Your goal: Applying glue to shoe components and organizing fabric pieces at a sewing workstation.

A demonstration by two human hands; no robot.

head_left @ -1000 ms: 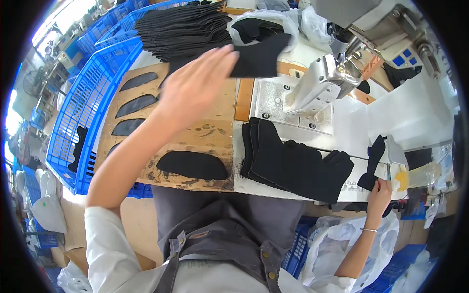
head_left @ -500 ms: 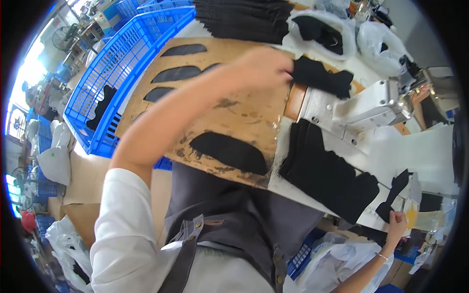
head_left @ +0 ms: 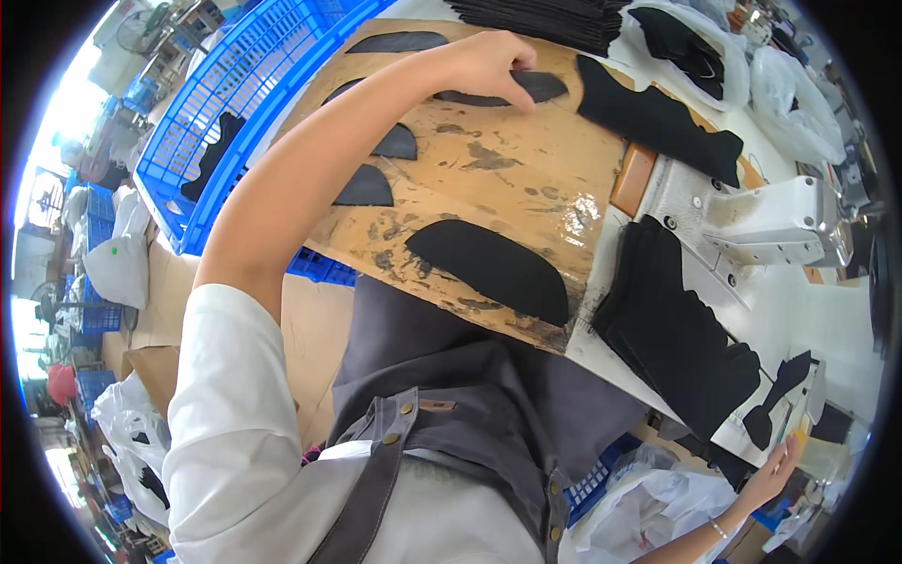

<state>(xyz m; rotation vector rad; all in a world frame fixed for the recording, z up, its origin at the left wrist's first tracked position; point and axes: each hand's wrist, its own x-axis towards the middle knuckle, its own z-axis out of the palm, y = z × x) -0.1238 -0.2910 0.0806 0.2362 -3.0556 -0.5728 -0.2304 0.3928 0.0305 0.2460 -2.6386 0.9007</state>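
Note:
My left hand (head_left: 498, 68) is over the far part of a tan board (head_left: 470, 179), its thumb and fingers closed about a dark grey curved piece (head_left: 545, 86). Similar pieces lie on the board, partly covered by my forearm. Near its front edge is a larger black half-oval piece (head_left: 498, 273). A black wavy-edged piece (head_left: 658, 122) rests across the board's far right corner. At the lower right, my right hand (head_left: 770, 475) has its fingers stretched out beside a yellow object (head_left: 797, 442). Just beyond it lies a narrow-waisted black piece (head_left: 778, 395).
A white machine arm (head_left: 770, 221) stands right of the board, with a stack of black cut pieces (head_left: 667, 329) in front of it. A blue crate (head_left: 202, 132) is on the left. More black pieces (head_left: 545, 17) and plastic bags (head_left: 794, 103) occupy the far side.
My left hand has let go of the black wavy-edged piece and moved left to a grey curved piece. My right hand has left the narrow-waisted piece. The whole view has shifted.

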